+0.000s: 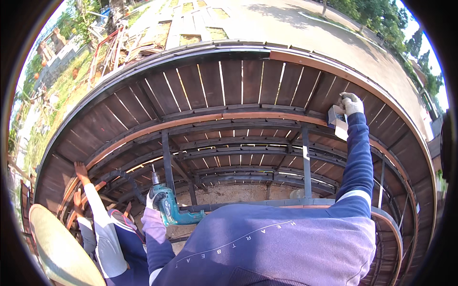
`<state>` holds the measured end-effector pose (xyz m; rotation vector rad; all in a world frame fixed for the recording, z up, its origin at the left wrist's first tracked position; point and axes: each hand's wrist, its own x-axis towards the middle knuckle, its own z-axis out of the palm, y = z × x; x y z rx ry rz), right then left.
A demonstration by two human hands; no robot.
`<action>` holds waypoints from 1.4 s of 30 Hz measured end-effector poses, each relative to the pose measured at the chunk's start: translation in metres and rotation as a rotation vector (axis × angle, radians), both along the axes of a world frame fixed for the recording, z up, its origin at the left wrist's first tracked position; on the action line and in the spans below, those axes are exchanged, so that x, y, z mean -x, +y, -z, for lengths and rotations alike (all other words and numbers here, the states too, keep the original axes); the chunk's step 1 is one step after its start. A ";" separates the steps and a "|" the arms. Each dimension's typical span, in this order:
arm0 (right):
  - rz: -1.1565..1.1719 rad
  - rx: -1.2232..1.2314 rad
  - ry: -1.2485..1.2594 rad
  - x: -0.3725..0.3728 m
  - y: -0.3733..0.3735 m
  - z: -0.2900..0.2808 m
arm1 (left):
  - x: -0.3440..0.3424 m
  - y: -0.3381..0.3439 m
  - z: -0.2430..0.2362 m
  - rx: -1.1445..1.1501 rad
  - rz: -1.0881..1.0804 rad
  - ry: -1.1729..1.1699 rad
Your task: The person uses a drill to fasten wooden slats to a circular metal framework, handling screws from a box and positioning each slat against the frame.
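Note:
My left hand point(152, 198), in a pale glove, is wrapped around the body of a teal power drill point(171, 206). The drill's long silver bit end points away from me, over the dark metal frame. Stretched far to the right, my right hand point(353, 104) wears a whitish glove. Its fingers are pinched together just above a small open cardboard box point(340, 128) of small dark pieces, perhaps screws. Whatever lies between those fingertips is too small to make out. The box rests on the curved tier of dark slats point(248, 88).
A co-worker in a wide straw hat point(59, 245) is close on my left, one hand point(81, 171) on a reddish-brown curved strip point(138, 131). Dark metal posts point(306, 164) stand between the tiers. Beyond the outer rim lie a paved road point(296, 33) and piled scrap point(107, 57).

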<state>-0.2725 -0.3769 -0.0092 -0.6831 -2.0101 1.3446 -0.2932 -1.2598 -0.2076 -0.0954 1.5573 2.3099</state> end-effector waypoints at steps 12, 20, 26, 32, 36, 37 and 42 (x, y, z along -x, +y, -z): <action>-0.677 0.463 -0.014 -0.010 -0.327 -0.016 | 0.009 0.017 -0.015 -0.084 0.036 -0.098; -1.307 0.238 -0.140 0.000 -0.523 -0.011 | -0.086 0.090 -0.136 0.569 0.104 0.257; -1.615 -0.496 0.143 0.015 -0.553 -0.036 | -0.138 0.085 -0.161 0.700 0.063 0.368; -1.644 -0.440 0.059 0.000 -0.579 -0.038 | -0.151 0.061 -0.156 0.702 0.008 0.367; -1.642 -0.431 0.022 -0.007 -0.592 -0.037 | -0.156 0.050 -0.156 0.702 -0.014 0.330; -1.645 -0.436 0.042 -0.007 -0.595 -0.037 | -0.156 0.047 -0.155 0.704 -0.012 0.323; -1.632 -0.481 0.116 -0.011 -0.613 -0.040 | -0.157 0.030 -0.157 0.692 -0.005 0.338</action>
